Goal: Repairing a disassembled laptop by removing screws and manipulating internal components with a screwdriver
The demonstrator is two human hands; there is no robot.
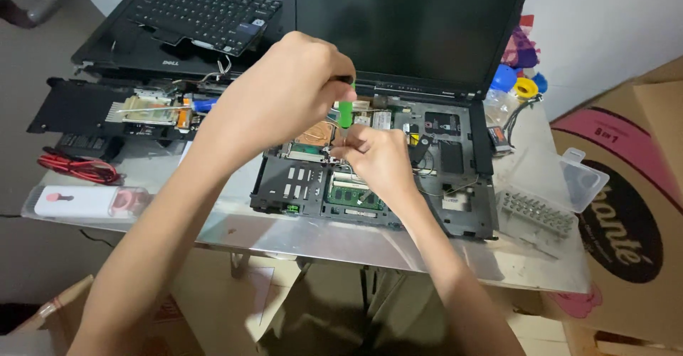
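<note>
Left hand (288,86) closed around top of green-handled screwdriver (345,112), held upright over opened laptop base (455,178). Right hand (377,158) pinches the screwdriver's lower shaft, fingertips bunched, just above exposed board near copper heatsink (313,134). Laptop sits on metal table (341,238); screwdriver bit case (541,210) lies open to the right.

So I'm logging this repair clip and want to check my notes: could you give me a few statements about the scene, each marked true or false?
1. The left hand grips a green-handled screwdriver. True.
2. The opened laptop has its keyboard in place. False: its circuit boards are exposed.
3. The right hand rests on the clear bit case. False: it is over the laptop's inside, by the screwdriver tip.
4. Red cables lie at the table's left. True.
5. The laptop screen is lit. False: it is dark.
</note>
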